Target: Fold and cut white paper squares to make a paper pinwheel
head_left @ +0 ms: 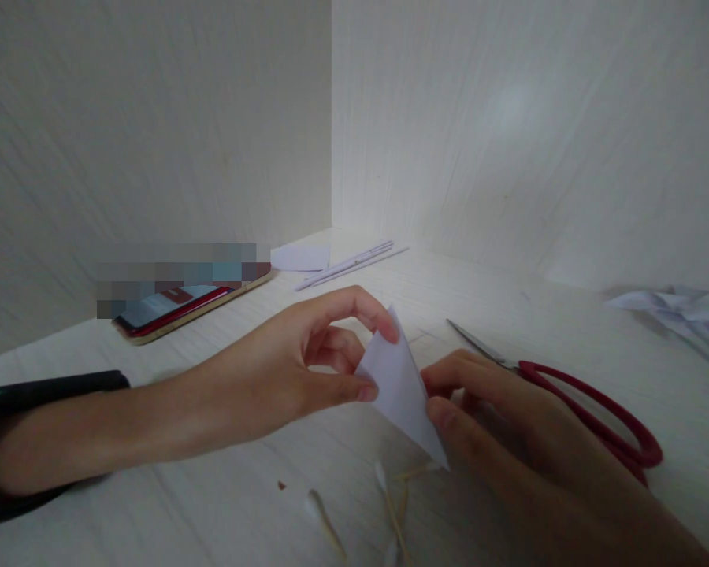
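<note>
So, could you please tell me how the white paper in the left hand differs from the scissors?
The white paper is held up in the left hand, whereas the scissors lie on the table. The white paper is plain; the scissors have red handles and a metallic blade end. The white paper looks smaller than the scissors. Both taper to a point.

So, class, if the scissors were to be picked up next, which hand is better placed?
Probably the right hand: it is nearer the scissors, with its fingertips at the edge of the folded paper. The left hand is farther off, pinching that paper between thumb and finger.
</note>
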The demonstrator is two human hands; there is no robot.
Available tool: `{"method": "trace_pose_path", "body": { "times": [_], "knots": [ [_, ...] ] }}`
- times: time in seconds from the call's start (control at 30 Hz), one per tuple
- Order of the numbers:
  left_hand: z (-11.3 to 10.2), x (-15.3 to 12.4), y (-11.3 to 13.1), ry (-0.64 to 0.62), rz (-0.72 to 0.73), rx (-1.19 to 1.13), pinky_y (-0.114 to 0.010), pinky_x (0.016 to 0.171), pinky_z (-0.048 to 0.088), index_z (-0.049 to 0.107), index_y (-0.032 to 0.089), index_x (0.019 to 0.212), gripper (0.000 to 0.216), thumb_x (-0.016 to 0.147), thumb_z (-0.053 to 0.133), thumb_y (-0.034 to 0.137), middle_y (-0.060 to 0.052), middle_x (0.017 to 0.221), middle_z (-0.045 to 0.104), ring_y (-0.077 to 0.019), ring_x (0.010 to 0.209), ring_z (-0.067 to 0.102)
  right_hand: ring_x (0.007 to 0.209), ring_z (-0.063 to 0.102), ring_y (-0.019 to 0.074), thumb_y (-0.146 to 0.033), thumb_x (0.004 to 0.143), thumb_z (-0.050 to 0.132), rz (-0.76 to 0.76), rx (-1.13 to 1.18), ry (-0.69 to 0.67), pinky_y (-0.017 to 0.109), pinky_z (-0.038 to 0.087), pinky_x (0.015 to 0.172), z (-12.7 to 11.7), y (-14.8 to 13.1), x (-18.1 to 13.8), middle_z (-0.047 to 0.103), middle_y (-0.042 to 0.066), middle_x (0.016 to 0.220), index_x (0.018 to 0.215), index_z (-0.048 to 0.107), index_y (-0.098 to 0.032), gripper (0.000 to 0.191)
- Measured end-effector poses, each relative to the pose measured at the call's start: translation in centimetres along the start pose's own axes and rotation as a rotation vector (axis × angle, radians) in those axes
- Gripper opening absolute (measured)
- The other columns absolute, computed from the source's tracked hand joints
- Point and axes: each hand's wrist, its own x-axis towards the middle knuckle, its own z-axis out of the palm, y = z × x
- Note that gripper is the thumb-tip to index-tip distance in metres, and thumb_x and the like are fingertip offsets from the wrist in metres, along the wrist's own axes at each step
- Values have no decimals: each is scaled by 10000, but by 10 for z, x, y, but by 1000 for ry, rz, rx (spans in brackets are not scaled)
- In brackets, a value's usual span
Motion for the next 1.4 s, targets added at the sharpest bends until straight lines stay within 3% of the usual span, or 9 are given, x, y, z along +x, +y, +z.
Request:
{"method": "trace_pose_path", "body": {
  "times": [0.1, 0.23, 0.4, 0.5, 0.77, 1.13, 1.3, 1.4],
  "knots": [
    [0, 0, 0, -9, 18, -4, -186, 484, 284, 489, 244, 903, 217, 771, 649, 181, 73, 628, 449, -79, 561, 404, 552, 510, 120, -267, 878, 455, -6, -36, -48, 217, 346, 447, -3, -8, 1, 585, -12, 662, 687, 561, -218, 224],
    [0, 1, -2, 9, 29, -5, -183, 474, 274, 466, 236, 855, 239, 754, 675, 177, 79, 631, 427, -68, 546, 374, 505, 440, 104, -237, 859, 463, -5, -53, -42, 212, 317, 440, -5, -11, 1, 504, -32, 576, 619, 531, -211, 251],
    [3, 1, 0, 33, 13, -49, -147, 461, 295, 465, 220, 813, 268, 721, 709, 159, 90, 612, 415, -53, 533, 367, 497, 416, 96, -286, 863, 479, 22, -29, -67, 215, 299, 430, -3, -9, 0, 497, -36, 584, 607, 516, -204, 271],
    [4, 3, 1, 56, 6, -116, -113, 439, 295, 474, 204, 777, 298, 678, 734, 98, 108, 584, 405, -29, 497, 355, 490, 401, 89, -224, 847, 485, 26, -37, -72, 215, 292, 426, -4, -10, -1, 490, -44, 585, 592, 490, -202, 256],
    [-2, 8, -2, 13, -17, -201, -120, 555, 439, 491, 165, 725, 218, 723, 680, 56, 69, 606, 611, -52, 595, 584, 550, 483, 94, -248, 857, 438, -54, -67, 35, 207, 351, 495, -2, -1, -2, 487, -55, 592, 607, 494, -214, 258],
    [-4, 6, 0, -1, 2, -168, -97, 484, 391, 456, 158, 684, 258, 730, 698, 80, 93, 576, 547, -18, 524, 504, 512, 510, 95, -196, 850, 455, -104, -87, -7, 173, 378, 456, -3, 0, 1, 522, -48, 558, 589, 498, -218, 265],
    [-4, 9, -2, -33, -36, -226, -116, 546, 421, 543, 164, 834, 172, 756, 670, 79, 88, 615, 589, -30, 573, 551, 480, 475, 89, -178, 845, 458, -89, -102, 12, 178, 344, 426, -3, -1, 0, 491, -51, 542, 577, 471, -212, 271],
    [-5, 11, -3, -55, -73, -227, -100, 515, 381, 570, 165, 811, 178, 726, 716, 110, 97, 612, 572, -16, 554, 519, 509, 467, 92, -189, 838, 464, -64, -84, -10, 188, 340, 451, -1, -1, -2, 492, -48, 567, 583, 479, -210, 257]
  ]
}}
